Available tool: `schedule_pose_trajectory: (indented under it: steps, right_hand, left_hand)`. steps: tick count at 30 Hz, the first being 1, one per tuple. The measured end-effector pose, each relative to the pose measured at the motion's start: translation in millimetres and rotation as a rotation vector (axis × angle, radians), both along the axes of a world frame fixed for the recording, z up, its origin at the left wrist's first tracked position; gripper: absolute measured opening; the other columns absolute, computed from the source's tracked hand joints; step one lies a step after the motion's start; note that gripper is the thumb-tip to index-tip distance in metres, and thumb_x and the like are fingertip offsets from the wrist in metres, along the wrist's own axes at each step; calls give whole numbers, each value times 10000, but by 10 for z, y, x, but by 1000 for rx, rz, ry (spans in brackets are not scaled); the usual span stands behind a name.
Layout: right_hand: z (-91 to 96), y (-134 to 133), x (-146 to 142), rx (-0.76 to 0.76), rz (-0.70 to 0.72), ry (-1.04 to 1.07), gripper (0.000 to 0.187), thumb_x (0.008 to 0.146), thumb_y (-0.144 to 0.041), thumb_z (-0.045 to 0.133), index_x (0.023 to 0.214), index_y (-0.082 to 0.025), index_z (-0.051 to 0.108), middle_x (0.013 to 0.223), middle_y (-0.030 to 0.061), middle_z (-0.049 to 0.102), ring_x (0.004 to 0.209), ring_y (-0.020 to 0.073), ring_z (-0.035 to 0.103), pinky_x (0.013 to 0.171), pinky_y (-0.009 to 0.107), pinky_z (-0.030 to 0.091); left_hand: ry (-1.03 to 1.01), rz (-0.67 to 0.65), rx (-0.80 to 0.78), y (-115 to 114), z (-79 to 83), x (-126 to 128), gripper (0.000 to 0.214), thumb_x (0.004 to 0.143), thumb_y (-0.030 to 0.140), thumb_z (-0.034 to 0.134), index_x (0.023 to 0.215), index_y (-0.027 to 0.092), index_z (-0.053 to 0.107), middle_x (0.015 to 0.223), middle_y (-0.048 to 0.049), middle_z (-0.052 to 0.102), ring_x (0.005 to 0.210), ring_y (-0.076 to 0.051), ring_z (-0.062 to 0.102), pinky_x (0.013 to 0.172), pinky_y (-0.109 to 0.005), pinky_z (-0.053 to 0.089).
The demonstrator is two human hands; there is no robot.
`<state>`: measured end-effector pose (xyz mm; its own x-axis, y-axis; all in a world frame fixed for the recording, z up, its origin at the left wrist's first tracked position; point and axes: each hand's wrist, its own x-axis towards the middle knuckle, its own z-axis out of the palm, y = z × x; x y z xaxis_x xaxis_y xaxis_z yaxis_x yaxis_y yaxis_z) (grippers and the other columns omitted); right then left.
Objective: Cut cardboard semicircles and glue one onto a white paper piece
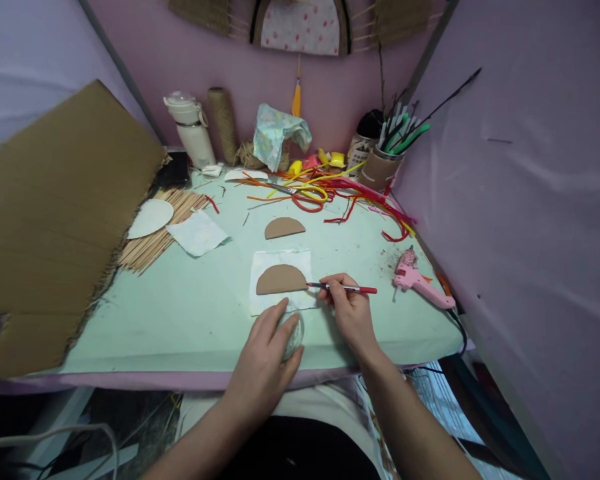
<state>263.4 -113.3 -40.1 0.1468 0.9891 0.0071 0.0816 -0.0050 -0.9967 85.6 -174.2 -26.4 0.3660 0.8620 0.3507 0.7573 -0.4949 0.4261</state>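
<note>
My right hand (349, 310) pinches a red marker (363, 289), its dark tip pointing left at the right corner of a brown cardboard half-circle (281, 280). That half-circle lies flat on a square of pale cloth (257, 305). Just below the cloth, my left hand (265, 350) curls its fingers around a small round, clear object (295, 337), partly hidden by them; I cannot make out its exact kind. A second, smaller cardboard half-circle (285, 228) rests on the green tablecloth farther back.
A large cardboard sheet (65, 220) leans at left, near thin wooden sticks (147, 250) and a folded cloth piece (199, 232). Scissors (307, 200) lie among coloured pipe cleaners (365, 195). A pink glue gun (420, 280) with a cord sits right. A bottle (193, 133) stands behind.
</note>
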Motion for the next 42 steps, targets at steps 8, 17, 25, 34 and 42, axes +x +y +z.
schedule_pose_trajectory:
  steps: [8,17,25,34,42]
  right_hand:
    - [58,-54,-25,40,5,133,287,968,-438,471,1116,-216,578,635,-28,629,544,130,523,565,256,436]
    - [212,266,-61,158,75,-165,206,829,-308,649,979,-223,537,932,34,677,865,188,615,814,333,475]
    - [135,604,-368,217,196,-651,302,744,-224,709,973,-236,514,970,59,636,961,271,535,813,400,444]
    - [20,549,-405,284,261,-642,121,817,-155,556,842,-239,472,822,1,612,776,204,540,755,347,397]
    - [58,696,-176,317,-200,-574,60,847,-197,471,871,-231,428,818,25,550,743,203,518,714,338,388]
  left_hand:
    - [-144,-59,-9,-165,-42,82,352,879,180,574,1229,145,569,1403,-208,507,1304,-279,486,1051,-432,468]
    - [-204,156,-54,244,-17,-222,398,883,244,593,1274,189,541,1405,-157,518,1306,-270,499,1067,-463,451]
    - [-167,104,-46,404,-149,-326,383,837,224,625,1217,211,573,1379,-137,533,1281,-303,504,1050,-495,456]
    - [-119,87,9,379,-160,-292,372,855,197,611,1219,142,562,1367,-184,527,1260,-309,491,1048,-494,452]
    - [-114,93,38,374,-195,-292,380,871,210,596,1241,134,551,1363,-191,537,1245,-309,506,1037,-498,460]
